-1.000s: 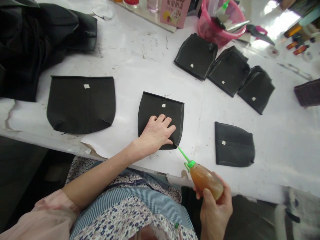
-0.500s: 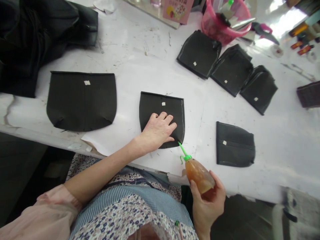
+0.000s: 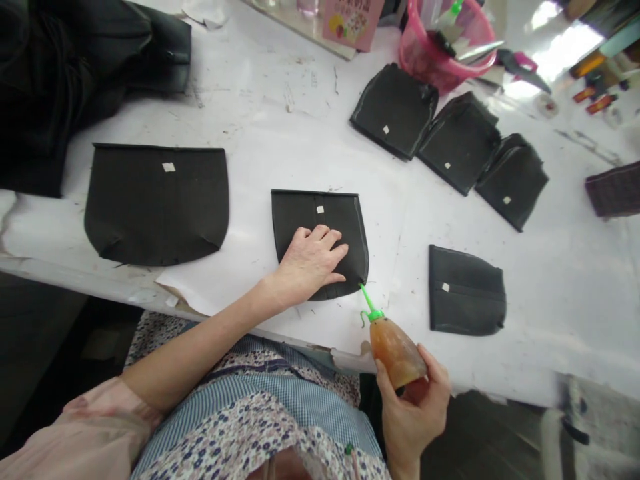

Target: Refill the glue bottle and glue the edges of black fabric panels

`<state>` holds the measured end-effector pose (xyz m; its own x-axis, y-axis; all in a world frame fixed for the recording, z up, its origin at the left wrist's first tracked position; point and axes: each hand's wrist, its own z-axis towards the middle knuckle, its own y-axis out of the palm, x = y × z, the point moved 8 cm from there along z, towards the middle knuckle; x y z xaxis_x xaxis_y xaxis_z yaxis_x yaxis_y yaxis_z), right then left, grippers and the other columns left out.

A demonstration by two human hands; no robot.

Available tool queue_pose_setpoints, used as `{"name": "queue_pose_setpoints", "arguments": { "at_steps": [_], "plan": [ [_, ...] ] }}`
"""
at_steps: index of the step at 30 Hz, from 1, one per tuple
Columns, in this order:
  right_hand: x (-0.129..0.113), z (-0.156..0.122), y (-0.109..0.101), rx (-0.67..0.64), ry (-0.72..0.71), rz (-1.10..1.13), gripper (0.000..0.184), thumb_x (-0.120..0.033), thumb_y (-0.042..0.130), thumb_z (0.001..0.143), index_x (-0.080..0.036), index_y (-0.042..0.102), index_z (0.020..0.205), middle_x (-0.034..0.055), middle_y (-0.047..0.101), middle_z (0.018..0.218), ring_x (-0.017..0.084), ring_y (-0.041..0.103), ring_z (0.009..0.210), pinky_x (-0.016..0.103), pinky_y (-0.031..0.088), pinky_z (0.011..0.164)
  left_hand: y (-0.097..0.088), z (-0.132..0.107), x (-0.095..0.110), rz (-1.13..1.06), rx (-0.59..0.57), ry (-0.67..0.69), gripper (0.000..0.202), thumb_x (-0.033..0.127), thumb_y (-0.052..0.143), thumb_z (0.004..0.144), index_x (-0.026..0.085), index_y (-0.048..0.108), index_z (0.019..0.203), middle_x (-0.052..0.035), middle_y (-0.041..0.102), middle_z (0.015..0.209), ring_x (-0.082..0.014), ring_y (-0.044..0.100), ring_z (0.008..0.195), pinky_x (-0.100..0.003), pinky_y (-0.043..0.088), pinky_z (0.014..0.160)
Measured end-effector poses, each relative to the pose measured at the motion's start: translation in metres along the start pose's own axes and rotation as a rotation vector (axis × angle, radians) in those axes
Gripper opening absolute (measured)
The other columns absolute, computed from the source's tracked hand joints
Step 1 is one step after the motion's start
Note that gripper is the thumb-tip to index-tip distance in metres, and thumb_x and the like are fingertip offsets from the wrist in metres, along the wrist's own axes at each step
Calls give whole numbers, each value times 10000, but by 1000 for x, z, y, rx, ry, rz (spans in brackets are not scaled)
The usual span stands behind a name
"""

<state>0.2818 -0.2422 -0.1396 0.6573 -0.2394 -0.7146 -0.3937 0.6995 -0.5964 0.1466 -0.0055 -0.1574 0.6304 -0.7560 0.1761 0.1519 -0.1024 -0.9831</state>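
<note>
My left hand (image 3: 310,261) lies flat, fingers spread, on a black pocket-shaped leather piece (image 3: 305,213) in the middle of the white table (image 3: 280,120). My right hand (image 3: 415,407) grips an amber glue bottle (image 3: 395,347) with a green nozzle. The nozzle tip touches the lower right corner of that piece. A shiny line runs along the piece's right edge.
A larger black piece (image 3: 157,203) lies at the left, a smaller one (image 3: 465,290) at the right, and three more (image 3: 457,143) overlap at the back right. A pink tub (image 3: 443,47) with tools stands behind them. Black fabric (image 3: 65,67) is heaped at the far left.
The black piece has turned slightly under my left hand. The bottle has moved up and left, bringing the nozzle tip to the piece's lower right corner.
</note>
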Motion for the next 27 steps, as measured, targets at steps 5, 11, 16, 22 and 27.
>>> {"name": "queue_pose_setpoints", "arguments": {
  "at_steps": [5,11,16,22,27],
  "plan": [
    [11,-2,1,21,105,-6,633,-311,873,697,-151,613,1252,113,641,1119,237,657,952,362,602,750,-3,-3,-1,-19,-16,-3,509,507,713,869,205,611,1266,-80,581,1355,-294,490,1237,-432,399,886],
    [16,-3,0,3,160,29,620,-287,874,688,-162,622,1240,109,639,1150,258,653,1007,406,596,826,1,-18,-5,-109,-43,53,497,444,695,899,198,589,1318,-89,529,1451,-281,443,1351,-415,372,1043],
    [15,-6,4,-62,177,106,601,-256,870,689,-184,627,1234,101,630,1177,257,649,1024,396,589,833,8,-25,-4,-102,31,40,496,431,653,926,178,579,1345,-113,525,1463,-289,439,1370,-438,354,1091],
    [15,-5,4,-48,194,76,607,-263,855,705,-179,609,1254,113,622,1203,268,648,1055,404,590,855,11,-24,-2,-98,77,20,482,434,583,963,172,566,1367,-123,517,1472,-295,431,1378,-446,354,1093],
    [5,-8,15,-152,170,103,571,-276,840,725,-172,607,1236,117,636,1165,251,662,1016,363,609,794,15,-21,-1,-110,100,14,451,402,550,982,170,565,1369,-127,520,1468,-302,437,1377,-469,374,1090]
  ]
}}
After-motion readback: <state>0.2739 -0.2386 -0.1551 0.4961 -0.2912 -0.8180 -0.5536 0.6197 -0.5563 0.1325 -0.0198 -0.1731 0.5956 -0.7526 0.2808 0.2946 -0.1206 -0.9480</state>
